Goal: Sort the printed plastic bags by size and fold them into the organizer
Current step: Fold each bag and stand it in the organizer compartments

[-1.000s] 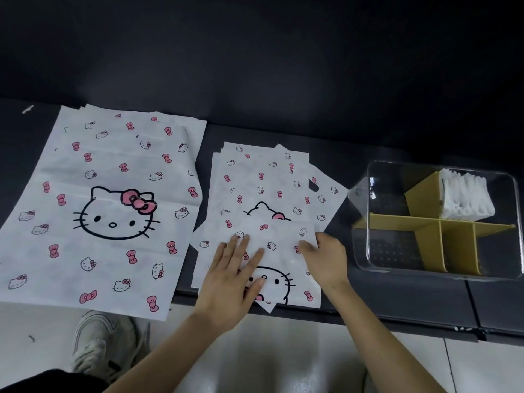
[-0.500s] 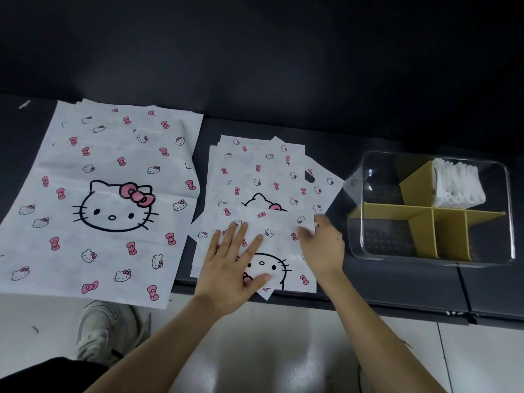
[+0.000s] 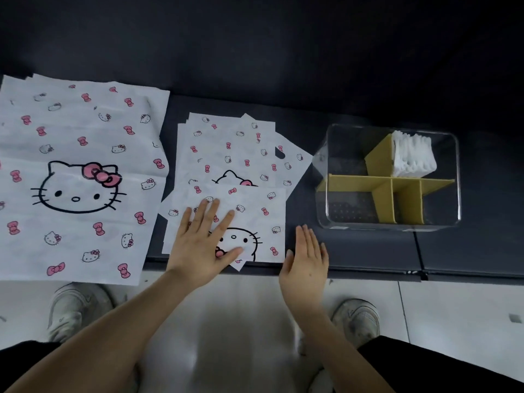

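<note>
Now small bag (image 3: 249, 219) under left hand (image 3: 201, 248)

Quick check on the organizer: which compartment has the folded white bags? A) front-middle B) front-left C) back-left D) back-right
D: the folded white bags sit in the back-right compartment of the organizer, behind the long yellow divider.

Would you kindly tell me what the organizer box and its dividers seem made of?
The organizer box looks like clear glossy plastic: the dividers show through its walls and its rims glint. The dividers look matte yellow, card or plastic; unclear which.
</note>
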The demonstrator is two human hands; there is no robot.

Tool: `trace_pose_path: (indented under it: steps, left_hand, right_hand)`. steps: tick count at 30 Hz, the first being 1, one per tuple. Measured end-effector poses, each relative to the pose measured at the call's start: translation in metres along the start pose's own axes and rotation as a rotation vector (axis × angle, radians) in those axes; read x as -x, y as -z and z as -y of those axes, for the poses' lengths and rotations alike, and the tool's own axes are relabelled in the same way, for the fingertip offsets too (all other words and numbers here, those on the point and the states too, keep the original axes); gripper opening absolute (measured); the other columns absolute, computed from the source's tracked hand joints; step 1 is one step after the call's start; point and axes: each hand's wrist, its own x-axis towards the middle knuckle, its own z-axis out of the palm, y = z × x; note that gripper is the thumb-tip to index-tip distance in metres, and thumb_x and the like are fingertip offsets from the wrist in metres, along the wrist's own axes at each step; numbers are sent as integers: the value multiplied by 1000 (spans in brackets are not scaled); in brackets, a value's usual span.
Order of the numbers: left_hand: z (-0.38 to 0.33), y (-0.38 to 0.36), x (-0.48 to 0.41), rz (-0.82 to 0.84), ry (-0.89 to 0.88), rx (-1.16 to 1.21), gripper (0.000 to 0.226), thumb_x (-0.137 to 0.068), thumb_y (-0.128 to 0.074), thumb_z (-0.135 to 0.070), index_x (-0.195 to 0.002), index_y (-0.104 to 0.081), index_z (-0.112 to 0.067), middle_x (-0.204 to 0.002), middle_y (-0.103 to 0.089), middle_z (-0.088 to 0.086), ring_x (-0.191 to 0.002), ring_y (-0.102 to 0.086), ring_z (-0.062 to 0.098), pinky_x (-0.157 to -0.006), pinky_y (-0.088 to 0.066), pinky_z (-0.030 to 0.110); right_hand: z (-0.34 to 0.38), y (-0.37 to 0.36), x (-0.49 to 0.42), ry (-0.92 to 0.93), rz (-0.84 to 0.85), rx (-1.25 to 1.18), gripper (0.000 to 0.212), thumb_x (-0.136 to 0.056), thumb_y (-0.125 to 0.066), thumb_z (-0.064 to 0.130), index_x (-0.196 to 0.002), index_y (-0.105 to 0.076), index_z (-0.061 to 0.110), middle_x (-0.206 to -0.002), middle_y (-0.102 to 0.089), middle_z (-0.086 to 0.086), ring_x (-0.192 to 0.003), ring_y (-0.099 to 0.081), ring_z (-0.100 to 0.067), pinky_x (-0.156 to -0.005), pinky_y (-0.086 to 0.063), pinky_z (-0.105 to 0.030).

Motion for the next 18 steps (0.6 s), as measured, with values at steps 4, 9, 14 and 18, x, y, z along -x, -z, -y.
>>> trace_pose_path:
  steps: [4,9,14,18]
  left_hand:
    - [-2,0,1,-1,0,5,76,-90,-23,-68,-150,-25,-22,-158,-13,12,-146,-10,30,-116,-10,51]
    - [-3,5,0,32,8,15,76,-90,-20,-69,-150,-25,-21,-158,-15,12,-146,-11,30,-117,-6,49]
    - [2,8,-4,65,-27,29,78,-91,-16,-71,-149,-27,-20,-156,-18,16,-145,-11,30,-117,-1,45]
    - [0,26,-11,-179,-97,106,60,-89,-43,-52,-128,-57,-9,-133,-50,23,-125,-45,40,-111,-24,47]
  right_hand:
    - [22,19,-5,-253,-58,-270,30,-90,-51,7,-117,-62,1,-102,-65,-15,-90,-60,-36,-78,-50,-42]
    - [37,31,-21,-742,212,-753,23,-94,-46,26,-89,-58,7,-77,-63,-7,-71,-63,-29,-72,-54,-43]
    - [41,47,-30,-854,409,-957,15,-84,-56,2,-69,-59,3,-56,-54,-6,-37,-49,-11,-37,-39,-20]
    - [42,53,-24,-1003,417,-1230,18,-87,-58,-3,-72,-54,5,-64,-59,-9,-39,-57,-12,-41,-48,-21]
